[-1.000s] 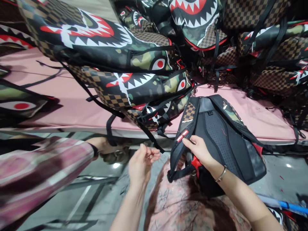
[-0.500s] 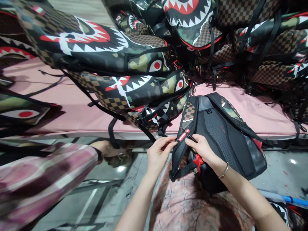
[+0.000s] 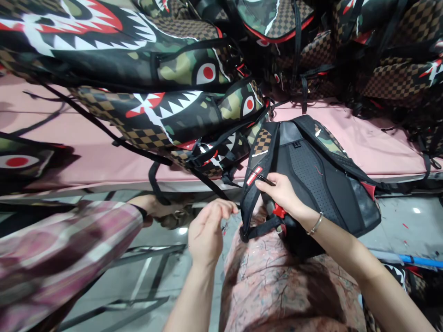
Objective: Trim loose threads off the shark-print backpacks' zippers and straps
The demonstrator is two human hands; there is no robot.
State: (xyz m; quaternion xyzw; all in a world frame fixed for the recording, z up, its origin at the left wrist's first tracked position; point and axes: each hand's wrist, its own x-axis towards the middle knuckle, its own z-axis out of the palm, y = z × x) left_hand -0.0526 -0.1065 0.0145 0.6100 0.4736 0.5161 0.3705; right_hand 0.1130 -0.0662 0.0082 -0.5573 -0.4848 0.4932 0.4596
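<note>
A black backpack [image 3: 311, 170] with checkered and camouflage strap panels leans on the pink table edge and my lap, its padded back facing me. Small dark thread snips [image 3: 265, 178] with thin pointed blades are in my right hand [image 3: 282, 193], beside the red-and-white label [image 3: 254, 176] on the left shoulder strap. My left hand [image 3: 207, 226] is off the strap, to its left, fingers bent and pinched together; whatever they hold, if anything, is too small to make out. A red star-shaped piece [image 3: 278, 211] hangs just below my right hand.
Stacked shark-mouth backpacks [image 3: 166, 115] lie on the pink table [image 3: 90, 157], with more piled at the back right [image 3: 391, 78]. A co-worker's plaid sleeve [image 3: 76, 253] and hand are at left. A blue bar [image 3: 418, 261] lies low right.
My left hand has come away from the strap, down and left, with fingers curled. My right hand stays by the label with the snips. The view has shifted somewhat.
</note>
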